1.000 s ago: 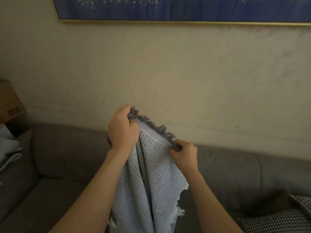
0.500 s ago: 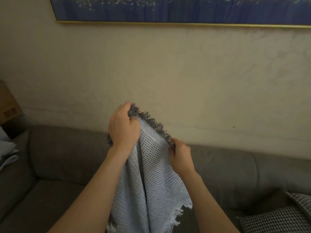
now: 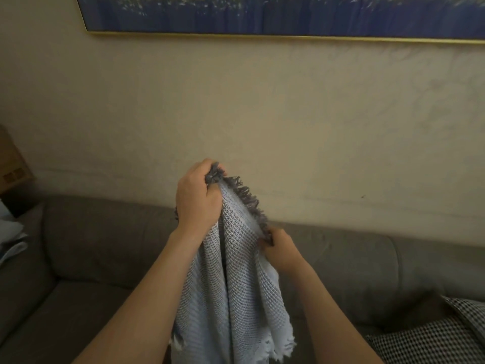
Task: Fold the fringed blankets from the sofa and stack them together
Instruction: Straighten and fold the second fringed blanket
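**Blanket held up by the fringed edge, hands closing in; fold not started**

- 9 o'clock edge of view: cardboard box (image 3: 11, 164), with pale cloth (image 3: 10, 237) below it on the end of the sofa (image 3: 99, 237). Can't tell if that cloth is another blanket.
- Left hand (image 3: 196, 198), just below centre: fingers (image 3: 203, 166) fully curled, fist clamped on a bunched top corner of the blanket (image 3: 236, 285). A tuft of dark fringe (image 3: 246, 195) pokes out of the top of the fist.
- The blanket is off the seat and hangs straight down between both forearms towards 6 o'clock. It is bunched in vertical pleats, with the ragged pale hem at the bottom of the view and the sofa back behind it.
- Right hand (image 3: 278, 249), at 4 o'clock from the left: fingers pinched shut on the same fringed edge, lower down. The edge runs taut and diagonal between the two grips.
- 5 o'clock corner: checked cushion (image 3: 430, 337) on the seat. 12 o'clock: painting (image 3: 262, 14) on the wall.

Change over the last second is small:
- The left fist is a touch higher, with no change of grip.
- The right hand has crept up the fringe towards the left, so the span between the grips is shorter.
- The hanging hem has swung a little.

My read is that the person is walking the edge to find the second corner. The blanket isn't spread yet, so folding hasn't begun and stacking is well off. The next move probably needs the right hand to run outwards to the far corner. The risk is that the pleats stay bunched and the fold comes out crooked.
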Motion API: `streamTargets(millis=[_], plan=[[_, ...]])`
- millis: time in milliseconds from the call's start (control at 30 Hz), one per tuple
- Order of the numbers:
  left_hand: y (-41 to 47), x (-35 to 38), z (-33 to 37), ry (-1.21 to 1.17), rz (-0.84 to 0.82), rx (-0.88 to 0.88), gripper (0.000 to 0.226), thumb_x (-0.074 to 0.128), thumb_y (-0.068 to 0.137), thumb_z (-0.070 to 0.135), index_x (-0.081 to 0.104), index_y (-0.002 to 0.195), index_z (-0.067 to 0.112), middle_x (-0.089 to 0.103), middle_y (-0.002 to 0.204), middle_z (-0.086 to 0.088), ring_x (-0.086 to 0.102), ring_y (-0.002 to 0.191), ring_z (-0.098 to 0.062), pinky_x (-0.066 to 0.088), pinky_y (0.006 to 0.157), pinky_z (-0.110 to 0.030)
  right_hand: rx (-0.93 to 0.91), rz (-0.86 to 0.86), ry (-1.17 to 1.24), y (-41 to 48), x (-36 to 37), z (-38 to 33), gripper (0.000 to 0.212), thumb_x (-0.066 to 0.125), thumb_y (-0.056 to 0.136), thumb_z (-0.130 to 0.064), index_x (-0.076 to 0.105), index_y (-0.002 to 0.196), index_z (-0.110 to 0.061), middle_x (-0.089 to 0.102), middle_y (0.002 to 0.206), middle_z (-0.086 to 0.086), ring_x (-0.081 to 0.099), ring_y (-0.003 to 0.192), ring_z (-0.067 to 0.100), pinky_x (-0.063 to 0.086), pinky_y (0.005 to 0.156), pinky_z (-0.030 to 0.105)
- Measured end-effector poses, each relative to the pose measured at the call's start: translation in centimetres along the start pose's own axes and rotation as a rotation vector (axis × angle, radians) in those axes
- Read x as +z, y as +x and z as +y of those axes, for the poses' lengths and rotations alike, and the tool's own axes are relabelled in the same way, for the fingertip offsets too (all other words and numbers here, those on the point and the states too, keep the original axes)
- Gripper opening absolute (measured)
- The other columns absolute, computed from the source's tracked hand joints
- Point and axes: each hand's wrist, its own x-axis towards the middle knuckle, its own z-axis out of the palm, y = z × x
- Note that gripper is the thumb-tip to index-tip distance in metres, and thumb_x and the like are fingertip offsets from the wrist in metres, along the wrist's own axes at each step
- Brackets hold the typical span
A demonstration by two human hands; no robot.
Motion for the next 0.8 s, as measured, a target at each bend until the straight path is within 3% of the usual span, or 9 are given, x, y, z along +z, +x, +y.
streamTargets(millis=[100,300,400,467,567,633,700,767,800], plan=[[-0.1,-0.2,-0.2,0.0,0.011,-0.012,0.039,0.047,0.081,-0.01,0.069,0.093,0.021,0.069,0.089,0.01,0.065,0.085,-0.014,0.058,0.075,-0.044,-0.056,0.053,-0.03,-0.3,-0.5,0.1,0.031,0.061,0.099,-0.007,0.049,0.073,-0.022,0.053,0.066,-0.005,0.048,0.057,0.01,0.034,0.049,0.021],[0.0,-0.2,-0.4,0.031,0.064,-0.04,0.037,0.046,0.081,-0.004,0.068,0.093,0.023,0.069,0.087,0.006,0.064,0.081,-0.02,0.056,0.071,-0.05,-0.084,0.1,-0.077,-0.3,-0.5,1.4,0.043,0.068,0.08,-0.005,0.03,0.064,-0.017,0.029,0.057,0.001,0.019,0.053,0.014,0.016,0.053,0.032],[0.2,-0.3,-0.4,0.028,0.09,-0.053,0.034,0.046,0.081,-0.002,0.067,0.091,0.022,0.069,0.087,0.005,0.064,0.081,-0.02,0.056,0.072,-0.05,-0.072,-0.002,-0.068,-0.5,0.1,2.8,0.05,0.073,0.085,-0.009,0.031,0.06,-0.019,0.03,0.054,-0.005,0.025,0.049,0.009,0.019,0.05,0.025],[0.5,-0.2,-0.5,0.022,0.112,-0.043,0.032,0.045,0.081,-0.001,0.067,0.091,0.02,0.069,0.088,0.004,0.065,0.082,-0.021,0.056,0.073,-0.05,-0.046,-0.061,-0.059,-0.9,0.9,4.0,0.048,0.076,0.087,-0.016,0.035,0.061,-0.018,0.033,0.056,-0.004,0.028,0.052,0.009,0.024,0.053,0.029],[0.7,-0.1,-0.8,0.02,0.114,-0.025,0.031,0.046,0.081,-0.002,0.066,0.091,0.018,0.069,0.086,0.001,0.066,0.081,-0.024,0.055,0.072,-0.053,0.023,-0.059,0.005,-1.3,2.5,5.5,0.036,0.077,0.088,-0.023,0.051,0.066,-0.01,0.043,0.058,-0.004,0.035,0.052,0.008,0.03,0.053,0.029],[0.7,0.0,-0.8,0.021,0.114,-0.024,0.031,0.046,0.081,-0.002,0.067,0.092,0.018,0.069,0.087,0.001,0.066,0.082,-0.024,0.055,0.073,-0.052,0.041,-0.05,0.04,-1.6,3.0,5.7,0.022,0.074,0.091,-0.021,0.061,0.074,-0.019,0.055,0.062,-0.009,0.047,0.053,-0.001,0.036,0.052,0.018],[0.7,0.1,-0.9,0.025,0.119,-0.028,0.032,0.045,0.08,0.0,0.068,0.094,0.018,0.07,0.089,0.001,0.067,0.084,-0.024,0.056,0.075,-0.051,0.055,-0.088,0.081,-1.7,3.4,5.9,0.019,0.071,0.096,-0.018,0.061,0.086,-0.031,0.063,0.076,-0.014,0.058,0.066,-0.006,0.042,0.059,0.012],[0.6,0.1,-1.2,0.031,0.124,-0.03,0.034,0.045,0.08,0.0,0.069,0.096,0.019,0.071,0.091,0.001,0.067,0.086,-0.024,0.057,0.076,-0.051,0.073,-0.117,0.073,-1.9,3.3,5.9,0.012,0.07,0.097,-0.02,0.065,0.106,-0.025,0.072,0.099,-0.008,0.069,0.09,0.008,0.051,0.076,0.022],[0.6,0.2,-1.3,0.031,0.124,-0.033,0.035,0.045,0.08,-0.001,0.069,0.096,0.02,0.071,0.091,0.002,0.067,0.087,-0.023,0.057,0.077,-0.051,0.078,-0.118,0.054,-1.8,3.3,6.3,0.022,0.071,0.096,-0.022,0.066,0.117,-0.02,0.073,0.11,-0.004,0.07,0.101,0.015,0.052,0.083,0.027]])
